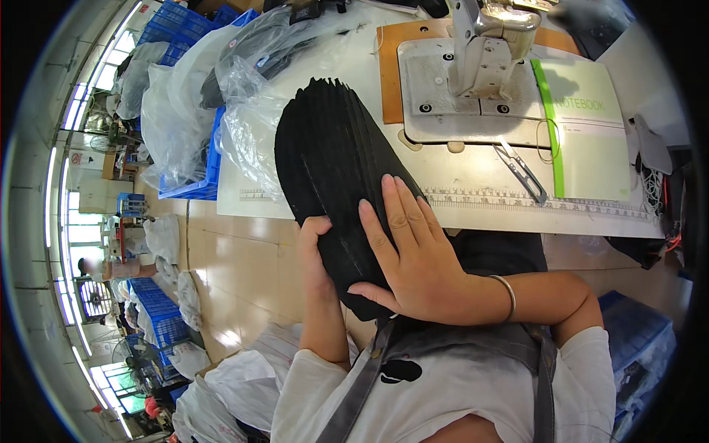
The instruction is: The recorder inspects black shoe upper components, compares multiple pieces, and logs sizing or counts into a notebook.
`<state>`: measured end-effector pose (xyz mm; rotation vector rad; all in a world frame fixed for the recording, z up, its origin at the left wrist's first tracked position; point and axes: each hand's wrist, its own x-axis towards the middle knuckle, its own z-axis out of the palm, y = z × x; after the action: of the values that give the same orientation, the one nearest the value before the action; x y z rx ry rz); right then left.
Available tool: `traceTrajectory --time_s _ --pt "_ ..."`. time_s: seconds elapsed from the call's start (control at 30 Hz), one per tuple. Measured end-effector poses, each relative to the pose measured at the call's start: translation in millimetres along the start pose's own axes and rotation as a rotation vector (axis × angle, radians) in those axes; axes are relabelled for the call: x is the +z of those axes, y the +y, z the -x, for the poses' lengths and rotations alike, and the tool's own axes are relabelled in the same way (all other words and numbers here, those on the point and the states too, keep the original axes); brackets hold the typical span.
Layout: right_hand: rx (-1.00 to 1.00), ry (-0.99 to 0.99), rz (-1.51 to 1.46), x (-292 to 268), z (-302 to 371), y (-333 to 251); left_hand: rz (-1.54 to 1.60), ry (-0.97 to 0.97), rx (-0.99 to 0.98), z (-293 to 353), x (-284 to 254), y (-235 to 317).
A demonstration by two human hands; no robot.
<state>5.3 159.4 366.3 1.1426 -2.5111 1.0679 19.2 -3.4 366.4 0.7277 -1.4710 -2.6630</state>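
Cloth (325,162) was being steadied, I judged: left hand (316,251) gripped its left edge, right hand (417,262) lay flat atop; next move called for even pressure.

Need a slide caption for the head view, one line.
Left hand grips a layered black bundle, right hand spread across it, near a sewing machine.

Worn at head height, the one wide fisheye camera looks steeply down, near the left hand (315,255) and right hand (413,255) at mid-frame, reaching the desk (443,168) at upper right and tiled floor (251,258) left of centre.
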Motion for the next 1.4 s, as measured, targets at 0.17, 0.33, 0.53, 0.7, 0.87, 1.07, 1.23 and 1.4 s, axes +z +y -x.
traceTrajectory --time_s 0.17,0.33,0.53,0.7,0.87,1.07,1.23,1.4 --pt "0.002 -0.062 0.024 -11.8 0.2 8.4 -0.473 0.177 0.288 1.7 10.4 8.1" --pt "0.015 -0.063 0.016 -15.5 2.0 14.3 -1.106 0.125 0.830 7.7 11.2 7.3" --pt "0.045 -0.057 0.088 -28.6 2.3 13.7 -1.069 0.147 0.667 6.7 26.3 6.9" --pt "0.135 0.065 0.086 -67.4 14.6 39.2 -1.081 0.108 0.674 0.7 31.3 11.7" --pt "0.370 0.459 0.308 -109.1 74.3 111.2 -1.169 0.024 0.732 -6.1 26.9 5.2" --pt "0.579 0.654 0.705 -162.8 152.9 142.3 -0.973 0.095 0.668 -15.2 46.2 5.7" --pt "0.895 0.741 0.036 -153.7 163.8 151.3 -0.731 -0.133 0.481 -13.3 45.2 15.1" --pt "0.800 0.713 0.320 -147.8 141.2 160.1 -0.569 -0.131 0.478 -10.8 48.1 8.5"
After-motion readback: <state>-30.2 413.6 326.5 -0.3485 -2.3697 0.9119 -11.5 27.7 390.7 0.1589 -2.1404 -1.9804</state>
